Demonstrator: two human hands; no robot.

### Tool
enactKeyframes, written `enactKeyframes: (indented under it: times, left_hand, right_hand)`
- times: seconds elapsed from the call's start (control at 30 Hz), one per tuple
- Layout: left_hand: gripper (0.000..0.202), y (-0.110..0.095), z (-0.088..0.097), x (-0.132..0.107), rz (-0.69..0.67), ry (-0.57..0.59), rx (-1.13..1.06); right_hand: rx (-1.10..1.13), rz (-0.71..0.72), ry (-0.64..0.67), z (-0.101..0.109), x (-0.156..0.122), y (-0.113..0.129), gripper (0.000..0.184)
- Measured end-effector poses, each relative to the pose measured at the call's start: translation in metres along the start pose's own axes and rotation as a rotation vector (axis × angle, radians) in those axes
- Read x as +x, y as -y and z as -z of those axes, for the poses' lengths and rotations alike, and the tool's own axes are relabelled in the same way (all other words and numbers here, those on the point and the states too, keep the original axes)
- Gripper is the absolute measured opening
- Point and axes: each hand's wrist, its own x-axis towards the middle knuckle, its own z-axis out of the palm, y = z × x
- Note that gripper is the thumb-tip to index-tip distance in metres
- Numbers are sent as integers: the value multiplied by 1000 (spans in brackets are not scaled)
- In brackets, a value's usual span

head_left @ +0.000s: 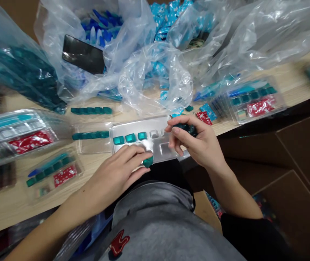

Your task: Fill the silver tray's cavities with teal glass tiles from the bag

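Observation:
Between the thumb and fingers of my left hand [129,163] is a small teal block [147,160], above the front edge of a clear plastic tray [168,151]. Three teal blocks [130,137] sit in a row of small wells in this tray; wells to their right are bare. My right hand [191,139] is curled over the tray's right end, around dark teal blocks [186,127] partly hidden by the fingers. Left of the tray lie two joined strips of teal blocks [91,110], the nearer one on a clear plastic lid [92,146].
Filled clear packs [54,170] lie at the left, and a stack of filled packs [255,99] at the right. Plastic bags [135,69] of blue and teal pieces line the back, with a phone [83,54] on one. Red packets [204,117] lie near my right hand. Cardboard boxes [304,141] stand at right.

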Motion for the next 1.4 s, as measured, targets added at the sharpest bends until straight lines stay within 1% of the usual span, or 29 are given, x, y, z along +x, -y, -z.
enactKeyframes:
  times: [0.07,0.13,0.2,0.3,0.37,0.43,0.53,0.6,0.67,0.77,0.87,0.93,1.03,1.1,1.13,1.2,1.27,1.33,1.4]
  left_hand:
    - [17,0,-1,0,17,35,-53]
    - [12,1,-2,0,42,-6,-139]
    - [9,1,-4,1,72,-112,-235]
    - [13,-1,-6,2,91,-298,-341]
    - [16,-4,-7,2,85,-364,-383]
    - [18,-6,-6,1,72,-383,-402]
    - [23,-7,-4,0,66,-354,-395]
    - [22,-8,-2,0,66,-342,-356]
    - [22,-9,-2,1,43,-353,-292]
    - [24,-10,-3,2,2,-364,-201]
    - [25,-9,-4,0,36,-349,-221]
    - [27,-9,-5,-3,63,-359,-257]
    - [26,-11,-7,-4,74,-361,-232]
    - [21,-14,-12,-3,106,-360,-267]
    - [19,-15,-14,-2,137,-365,-315]
    - [17,-16,-19,-1,199,-388,-405]
    - [14,-14,-21,-1,219,-414,-389]
    - [15,-9,-17,1,172,-430,-230]
    - [18,-3,-11,7,70,-426,-3]
  right_hand:
    - [-50,12,14,0,-2,3,19]
    - [-97,5,41,-3,-6,7,19]
    - [-116,-28,96,-9,-11,11,18]
    - [-58,-104,202,-19,-18,13,16]
    - [10,-154,237,-24,-21,12,18]
    - [71,-201,242,-26,-22,11,19]
    - [135,-257,272,-24,-19,10,17]
    - [144,-266,304,-23,-17,9,17]
    - [120,-249,309,-23,-15,8,18]
    - [48,-161,266,-24,-14,8,17]
    - [-101,9,251,-26,-15,9,11]
    - [-287,205,259,-26,-16,10,11]
    - [-570,569,278,-25,-18,7,13]
    - [-707,735,237,-24,-19,2,11]
    - [-774,784,200,-24,-19,-2,11]
    - [-890,836,136,-24,-18,-8,12]
    - [-916,844,94,-21,-17,-12,14]
    - [-843,790,16,-16,-16,-12,12]
    - [-746,670,-113,-9,-15,-9,13]
